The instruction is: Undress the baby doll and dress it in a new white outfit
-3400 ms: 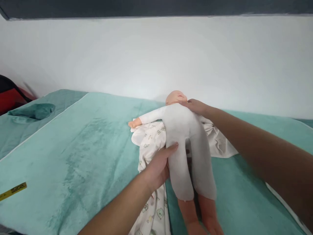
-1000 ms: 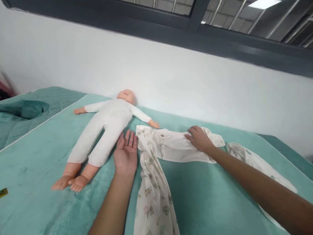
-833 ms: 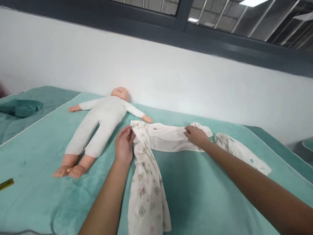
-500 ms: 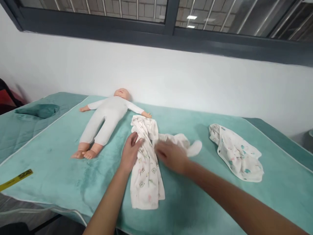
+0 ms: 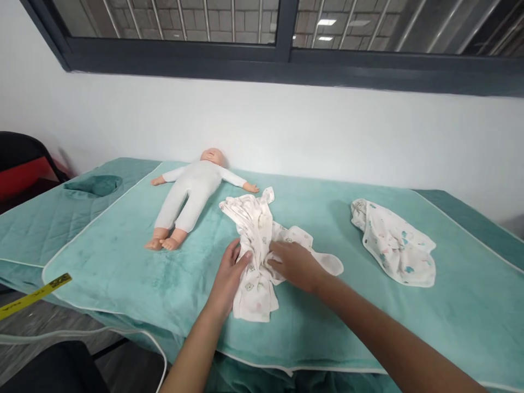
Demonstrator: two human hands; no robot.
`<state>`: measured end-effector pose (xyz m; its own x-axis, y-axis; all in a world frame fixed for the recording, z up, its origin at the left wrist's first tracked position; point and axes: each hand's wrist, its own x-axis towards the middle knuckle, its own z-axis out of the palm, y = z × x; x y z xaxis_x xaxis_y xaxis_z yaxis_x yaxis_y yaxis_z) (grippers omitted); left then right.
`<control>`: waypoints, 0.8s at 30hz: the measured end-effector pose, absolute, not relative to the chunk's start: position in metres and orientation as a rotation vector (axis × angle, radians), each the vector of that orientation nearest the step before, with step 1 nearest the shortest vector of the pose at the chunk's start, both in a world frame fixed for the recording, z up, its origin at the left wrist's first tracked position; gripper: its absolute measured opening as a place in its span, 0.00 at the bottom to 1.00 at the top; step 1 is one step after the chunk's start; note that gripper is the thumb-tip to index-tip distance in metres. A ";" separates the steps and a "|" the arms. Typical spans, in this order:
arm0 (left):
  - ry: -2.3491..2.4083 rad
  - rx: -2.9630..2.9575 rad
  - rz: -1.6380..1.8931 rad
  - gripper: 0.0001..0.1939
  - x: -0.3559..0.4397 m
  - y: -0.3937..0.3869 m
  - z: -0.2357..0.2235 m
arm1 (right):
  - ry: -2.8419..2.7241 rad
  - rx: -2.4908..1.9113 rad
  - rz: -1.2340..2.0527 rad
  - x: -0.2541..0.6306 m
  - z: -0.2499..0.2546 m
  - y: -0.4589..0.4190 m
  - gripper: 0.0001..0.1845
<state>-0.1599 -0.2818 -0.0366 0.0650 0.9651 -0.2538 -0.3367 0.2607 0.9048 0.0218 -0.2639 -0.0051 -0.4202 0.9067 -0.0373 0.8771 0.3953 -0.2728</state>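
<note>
A white baby garment (image 5: 256,232) with a small animal print lies bunched on the green cover, its folds drawn together at the middle and one sleeve-like part stretching right. My left hand (image 5: 231,273) grips its left edge, thumb on top of the cloth. On the other side my right hand (image 5: 295,265) pinches the fabric; its fingertips are partly hidden in the folds. Behind and to the left, a baby doll (image 5: 192,191) in a white body suit lies on its back, one hand close to the garment's upper end.
A second printed baby garment (image 5: 395,240) lies folded to the right. The green padded cover (image 5: 123,262) spreads over the bed below a window (image 5: 282,52). At the left are a yellow tape strip (image 5: 35,295), a green cushion-like piece (image 5: 93,185) and a black-and-red chair (image 5: 28,169).
The garment's long panel has been gathered and crumpled between my hands, and its lower end has drawn upward. My view has shifted slightly left. The doll and second garment lie as before.
</note>
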 end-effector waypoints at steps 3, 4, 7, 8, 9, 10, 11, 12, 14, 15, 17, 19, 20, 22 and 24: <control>1.156 0.883 1.083 0.39 -0.149 -0.274 -0.031 | -2.592 -1.336 0.373 0.002 0.002 -0.297 0.08; 1.185 0.928 1.062 0.41 -0.144 -0.270 -0.030 | -2.639 -1.241 0.372 -0.005 0.005 -0.308 0.08; 1.252 1.095 1.022 0.42 -0.130 -0.256 -0.031 | -2.735 -1.076 0.446 -0.015 0.009 -0.333 0.08; 1.280 1.145 1.024 0.40 -0.127 -0.252 -0.031 | -2.717 -1.067 0.515 -0.013 0.009 -0.337 0.08; 1.296 1.175 1.036 0.37 -0.125 -0.249 -0.031 | -2.665 -1.088 0.603 -0.009 0.009 -0.340 0.09; 1.290 1.173 1.058 0.33 -0.124 -0.247 -0.029 | -2.579 -1.138 0.697 -0.003 0.008 -0.340 0.10; 1.253 1.134 1.091 0.30 -0.123 -0.247 -0.026 | -2.454 -1.216 0.778 0.004 0.006 -0.339 0.11; 1.186 1.063 1.127 0.28 -0.124 -0.248 -0.020 | -2.297 -1.302 0.840 0.013 0.006 -0.338 0.14; 0.984 0.896 1.179 0.27 -0.124 -0.255 -0.004 | -1.977 -1.397 0.953 0.028 0.006 -0.334 0.28; 0.879 0.839 1.176 0.29 -0.124 -0.261 0.005 | -1.848 -1.390 1.015 0.033 0.007 -0.332 0.38; 0.737 0.841 1.102 0.28 -0.120 -0.276 0.025 | -1.676 -1.311 1.138 0.038 0.011 -0.331 0.50; 0.743 1.054 1.023 0.23 -0.116 -0.293 0.041 | -1.562 -1.229 1.155 0.037 0.015 -0.331 0.49; 0.796 1.250 1.005 0.19 -0.115 -0.302 0.047 | -1.508 -1.194 1.116 0.035 0.016 -0.331 0.46; 0.920 1.721 1.030 0.13 -0.116 -0.316 0.055 | -1.436 -1.129 1.023 0.033 0.018 -0.332 0.38; 0.965 2.124 1.153 0.11 -0.124 -0.325 0.058 | -1.440 -1.112 0.924 0.036 0.020 -0.333 0.29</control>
